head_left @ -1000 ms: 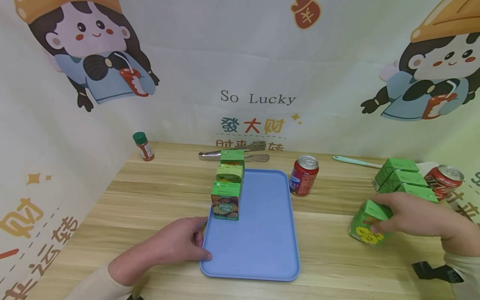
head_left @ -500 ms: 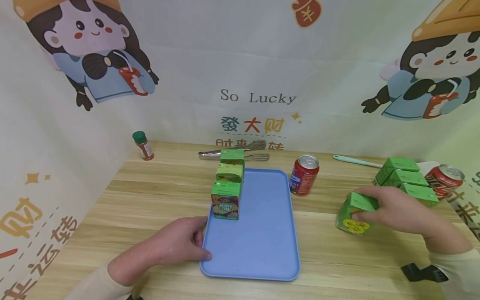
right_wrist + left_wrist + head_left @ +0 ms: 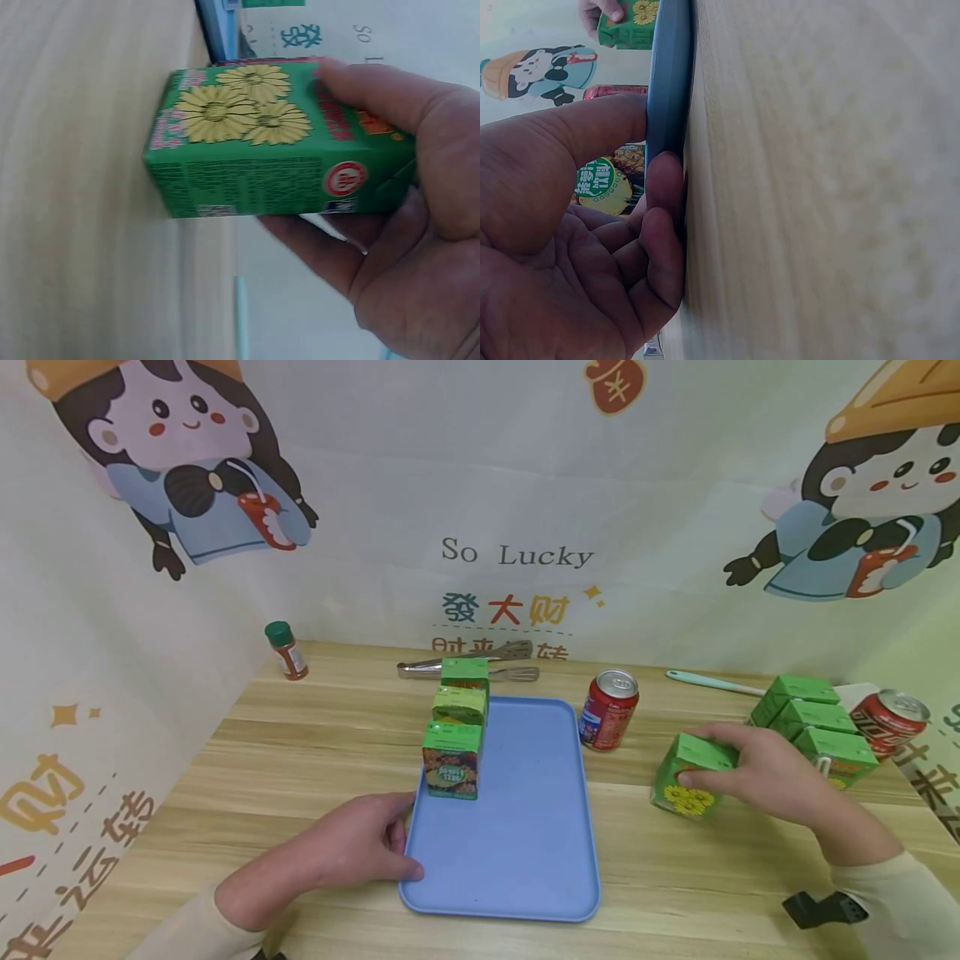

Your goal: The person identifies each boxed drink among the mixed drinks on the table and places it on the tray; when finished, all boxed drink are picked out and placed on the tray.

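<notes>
At table, hands gripping tray and carton, seal only in right-wrist view

Soft, even light; blurred tabletop in wrist views.

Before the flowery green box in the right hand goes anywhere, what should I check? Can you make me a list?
1. Right hand gripping the flowery green box: ok, thumb and fingers are around it.
2. Left hand holding the blue tray: ok, it grips the edge.
3. Bare space on the tray: ok, right of the three green cartons.
4. Those cartons upright: ok.
5. Nearer red can well away from the tray: not ok, it's right beside it.
6. Held box off the table: cannot tell.
</notes>
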Action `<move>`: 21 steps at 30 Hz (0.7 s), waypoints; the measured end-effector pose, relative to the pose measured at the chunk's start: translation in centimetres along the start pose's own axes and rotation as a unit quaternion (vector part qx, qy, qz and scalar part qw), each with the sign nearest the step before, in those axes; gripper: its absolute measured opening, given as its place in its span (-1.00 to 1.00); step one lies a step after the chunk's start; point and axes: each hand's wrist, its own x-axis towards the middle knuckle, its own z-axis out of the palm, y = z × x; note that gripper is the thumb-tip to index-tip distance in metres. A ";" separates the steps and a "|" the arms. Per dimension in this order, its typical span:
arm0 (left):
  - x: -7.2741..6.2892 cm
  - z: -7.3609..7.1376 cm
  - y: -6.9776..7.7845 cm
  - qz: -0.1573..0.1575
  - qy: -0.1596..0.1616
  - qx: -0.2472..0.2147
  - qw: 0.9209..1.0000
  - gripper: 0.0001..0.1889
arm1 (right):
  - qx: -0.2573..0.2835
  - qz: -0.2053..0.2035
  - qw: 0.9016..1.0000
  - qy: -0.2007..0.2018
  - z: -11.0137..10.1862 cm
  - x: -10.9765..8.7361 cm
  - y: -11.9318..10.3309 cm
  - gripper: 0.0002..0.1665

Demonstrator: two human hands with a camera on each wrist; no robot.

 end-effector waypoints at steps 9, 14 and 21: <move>0.0 0.0 0.0 -0.002 -0.002 -0.002 1.000 -0.34 | 0.124 0.022 0.992 0.032 1.6 0.3 0.8 -0.35; 0.0 0.0 0.0 -0.002 -0.003 -0.003 1.000 -0.36 | 0.180 0.010 0.982 0.054 2.7 0.5 0.7 -0.42; 0.0 0.0 0.0 -0.006 -0.004 -0.003 1.000 -0.32 | 0.258 -0.053 0.963 0.065 4.0 0.9 0.9 -0.48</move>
